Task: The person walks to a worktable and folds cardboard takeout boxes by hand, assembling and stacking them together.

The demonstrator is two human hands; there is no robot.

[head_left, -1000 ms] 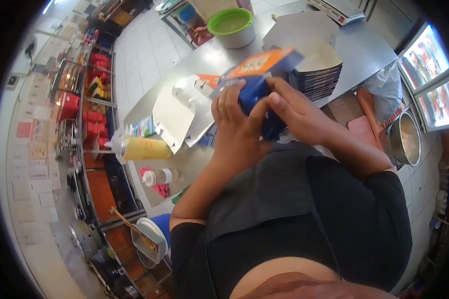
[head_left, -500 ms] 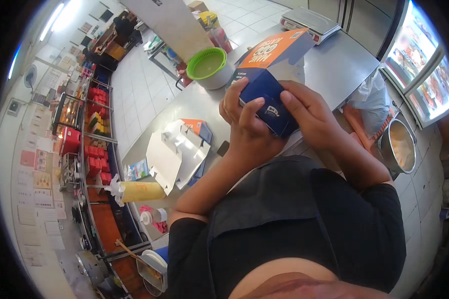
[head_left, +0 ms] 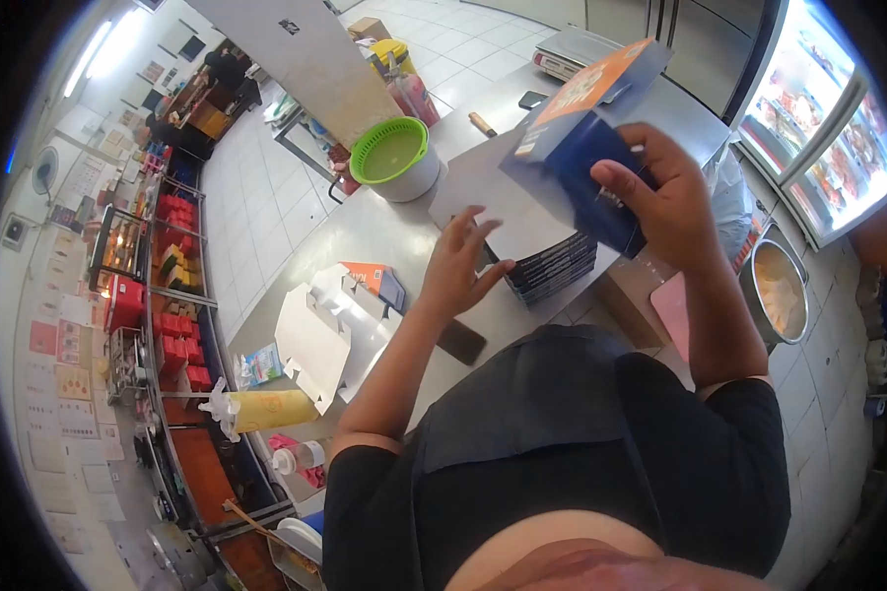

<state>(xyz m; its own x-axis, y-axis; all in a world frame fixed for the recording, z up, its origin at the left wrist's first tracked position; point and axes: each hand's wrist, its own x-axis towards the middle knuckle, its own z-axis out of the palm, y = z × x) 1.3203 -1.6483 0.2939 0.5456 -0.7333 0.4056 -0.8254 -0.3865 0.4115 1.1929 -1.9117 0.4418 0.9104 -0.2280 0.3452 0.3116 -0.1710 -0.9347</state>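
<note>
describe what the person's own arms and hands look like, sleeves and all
The left hand and right hand are ungloved, and no watch or bracelet shows. The forearms are bare up to short, plain black sleeves ending near the elbows.

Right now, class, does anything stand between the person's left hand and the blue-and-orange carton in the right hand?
Nothing visible does. The left hand, fingers spread, faces the blue-and-orange carton held up by the right hand; the stack of flat cardboard appears to lie beneath the gap, not in it.
</note>
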